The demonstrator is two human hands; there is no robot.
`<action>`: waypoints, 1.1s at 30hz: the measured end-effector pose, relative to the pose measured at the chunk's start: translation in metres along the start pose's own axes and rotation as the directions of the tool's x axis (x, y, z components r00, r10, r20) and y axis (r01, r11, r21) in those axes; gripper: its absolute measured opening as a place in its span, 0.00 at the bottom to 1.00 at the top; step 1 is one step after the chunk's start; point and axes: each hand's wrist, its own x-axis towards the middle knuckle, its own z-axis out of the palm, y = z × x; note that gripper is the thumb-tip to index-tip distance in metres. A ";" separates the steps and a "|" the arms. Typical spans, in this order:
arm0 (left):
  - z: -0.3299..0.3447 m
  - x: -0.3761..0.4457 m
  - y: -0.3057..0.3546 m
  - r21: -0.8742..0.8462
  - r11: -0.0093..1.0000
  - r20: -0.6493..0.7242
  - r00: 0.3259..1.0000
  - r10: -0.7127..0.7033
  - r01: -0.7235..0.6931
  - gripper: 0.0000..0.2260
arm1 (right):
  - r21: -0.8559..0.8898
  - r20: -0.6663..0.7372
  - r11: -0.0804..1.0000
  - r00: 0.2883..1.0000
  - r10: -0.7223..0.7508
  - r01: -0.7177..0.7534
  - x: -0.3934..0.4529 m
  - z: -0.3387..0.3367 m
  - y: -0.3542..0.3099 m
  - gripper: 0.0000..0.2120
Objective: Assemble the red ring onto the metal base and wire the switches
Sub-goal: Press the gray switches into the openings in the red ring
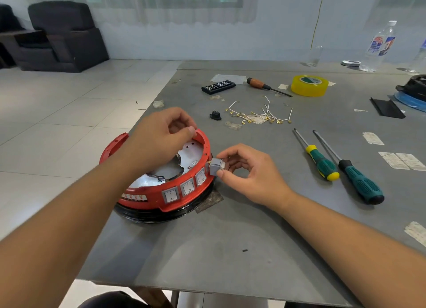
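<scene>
The red ring (156, 199) sits on the round metal base (159, 174) above a black rim, at the table's left edge. Three grey rocker switches (187, 188) are set in the ring's front wall. My left hand (159, 137) reaches over the base and pinches the ring's far rim with thumb and fingers. My right hand (244, 169) pinches a loose grey switch (216, 166) and holds it against the ring's right side, its brass terminals pointing at the ring. A pile of short white wires (260, 115) with brass terminals lies further back.
Two green-handled screwdrivers (322, 162) (359, 183) lie to the right. Further back are a small black socket (215, 115), a bit case (218, 86), a wooden-handled screwdriver (265, 85), a yellow tape roll (309, 85) and a bottle (380, 47). The table's left edge runs beside the ring.
</scene>
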 end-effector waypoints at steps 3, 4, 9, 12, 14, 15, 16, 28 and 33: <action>0.003 -0.009 -0.014 0.052 0.998 0.124 0.992 -0.033 0.026 0.04 | -0.044 0.011 0.999 1.000 -0.017 0.018 0.001 0.004 -0.001 0.13; 0.005 -0.012 -0.018 0.076 0.997 0.154 0.988 -0.031 0.019 0.05 | -0.060 0.014 0.998 1.000 -0.023 0.024 0.001 0.005 -0.001 0.13; 0.010 -0.014 -0.021 0.090 0.996 0.187 0.982 -0.006 -0.011 0.06 | -0.122 0.020 0.992 0.999 -0.038 0.041 0.001 0.004 -0.002 0.13; 0.013 -0.014 -0.019 0.104 0.995 0.211 0.977 -0.010 -0.012 0.06 | -0.160 -0.001 0.985 0.998 -0.070 0.069 0.001 0.004 -0.004 0.13; 0.014 -0.014 -0.018 0.088 0.996 0.234 0.972 -0.029 0.009 0.06 | -0.167 -0.005 0.983 0.997 -0.076 0.074 0.001 0.006 -0.006 0.14; 0.014 -0.014 -0.018 0.082 0.996 0.249 0.968 -0.042 0.022 0.06 | -0.166 -0.006 0.983 0.997 -0.075 0.073 0.002 0.007 -0.006 0.14; 0.015 -0.014 -0.018 0.074 0.997 0.264 0.963 -0.052 0.033 0.06 | -0.162 -0.007 0.985 0.998 -0.069 0.067 0.002 0.007 -0.005 0.14; 0.013 -0.015 -0.015 0.019 0.996 0.331 0.939 -0.093 0.092 0.06 | -0.171 -0.020 0.971 0.984 -0.175 0.169 0.001 0.005 -0.002 0.13; 0.013 -0.015 -0.015 0.038 0.995 0.333 0.937 -0.102 0.095 0.05 | -0.170 -0.021 0.974 0.988 -0.154 0.148 0.000 0.006 -0.004 0.14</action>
